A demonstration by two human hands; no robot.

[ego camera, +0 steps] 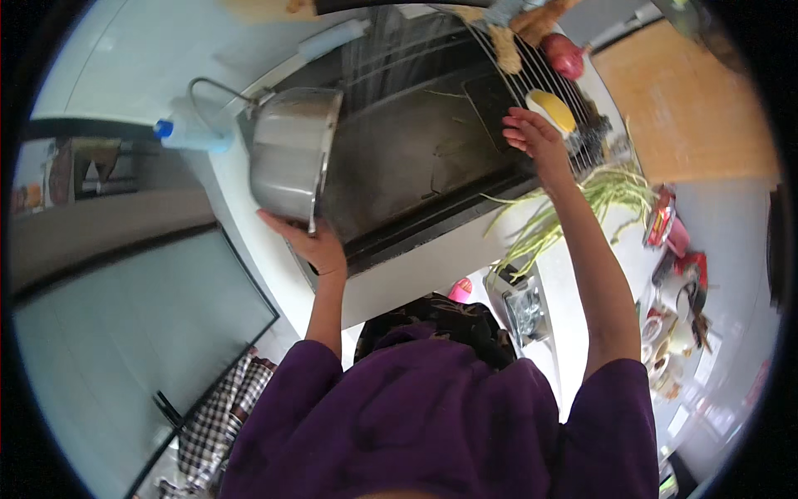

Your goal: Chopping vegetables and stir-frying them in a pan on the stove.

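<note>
My left hand [318, 246] grips the lower rim of a stainless steel pot [287, 153]. The pot is tipped on its side at the left end of a dark sink [399, 181], its mouth turned to the right. Over the sink's right end, my right hand [533, 134] has nothing visible in it, its fingers slightly bent. Just beyond those fingers, a yellow sponge-like oval thing in a white holder [552, 112] rests on a metal wire rack [527, 78]. What lies inside the pot is hidden from this angle.
A thin curved faucet [202, 84] and a blue-capped bottle [193, 136] stand left of the sink. A red onion [563, 57] and ginger-like roots [505, 50] lie by the rack. Long green beans [586, 206] hang over the counter edge. A wooden board [686, 112] sits right.
</note>
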